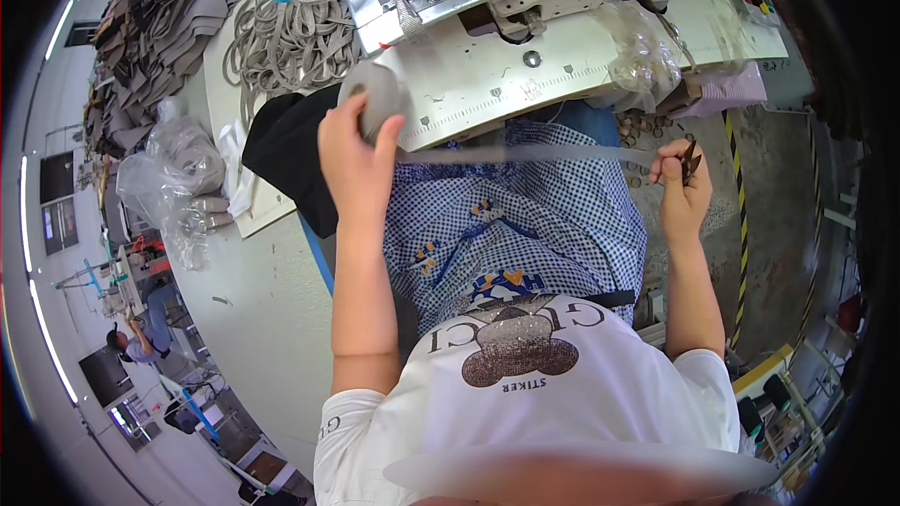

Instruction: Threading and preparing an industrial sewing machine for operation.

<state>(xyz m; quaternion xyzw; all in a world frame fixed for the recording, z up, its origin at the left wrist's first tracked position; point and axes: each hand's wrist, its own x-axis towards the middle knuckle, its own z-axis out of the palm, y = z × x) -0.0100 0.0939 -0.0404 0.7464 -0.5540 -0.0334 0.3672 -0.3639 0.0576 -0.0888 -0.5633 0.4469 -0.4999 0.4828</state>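
My left hand [361, 155] is closed around a grey roll of fabric tape [382, 105], held over the front edge of the sewing table. From the roll a grey strip [534, 154] runs out to the right, drawn straight above my lap and blurred by motion. At its other end my right hand [682, 178] pinches the strip and also grips a small pair of dark thread snips [691, 161], whose blades point up. Behind the roll stands an industrial sewing machine [441, 2]. A blue-checked apron [525, 225] covers my lap beneath the strip.
Looped grey strips [295, 33] lie heaped left of the machine. Black cloth [295, 155] and a clear plastic bag [173, 173] rest on the left; folded fabric pieces [155, 33] are stacked beyond. More clear plastic [642, 52] hangs at the table's right. Another person [141, 342] works far left.
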